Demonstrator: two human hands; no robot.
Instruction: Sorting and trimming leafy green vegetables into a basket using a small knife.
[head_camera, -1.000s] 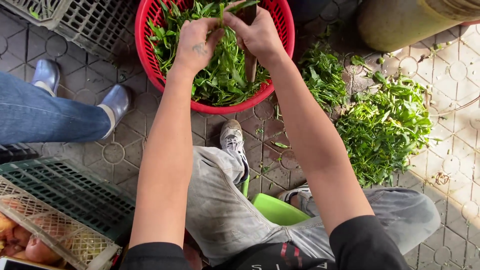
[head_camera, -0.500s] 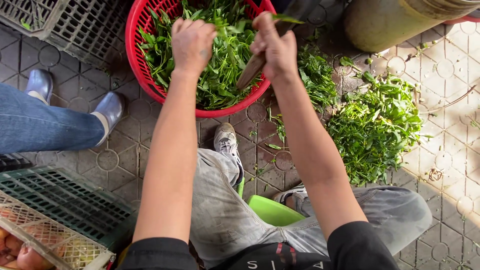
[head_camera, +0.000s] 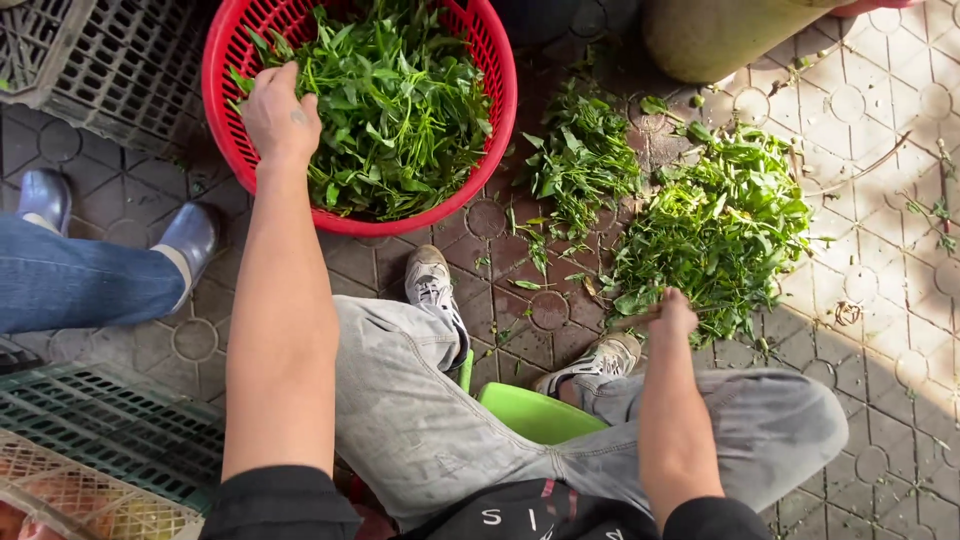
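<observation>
Since the earlier frame, our right hand (head_camera: 672, 314) has left the red basket (head_camera: 225, 75) and now sits low beside our right knee, at the near edge of the big pile of greens (head_camera: 720, 225) on the paving. Our left hand (head_camera: 280, 115) has stayed at the basket, a little more to the left rim than before.

Going from the left: far to the left of our left hand, another person's leg in blue jeans (head_camera: 70, 285) ends in grey shoes (head_camera: 190, 235), and a dark plastic crate (head_camera: 95, 60) stands just beyond the basket's left rim. Our left hand rests on the leafy greens (head_camera: 400, 110) inside the basket, fingers curled down into the leaves; we see only its back, so we cannot tell if it really grips any stems. Between our two hands lie our grey trousers (head_camera: 420, 420), a white sneaker (head_camera: 432, 285) and the green stool (head_camera: 535, 412). A smaller heap of greens (head_camera: 585, 160) is on the ground just to the right of the basket. Our right hand is closed around a thin brownish stick-like thing (head_camera: 632, 318), whose end points left; what it is exactly, we cannot tell. The big pile touches this hand from beyond.
</observation>
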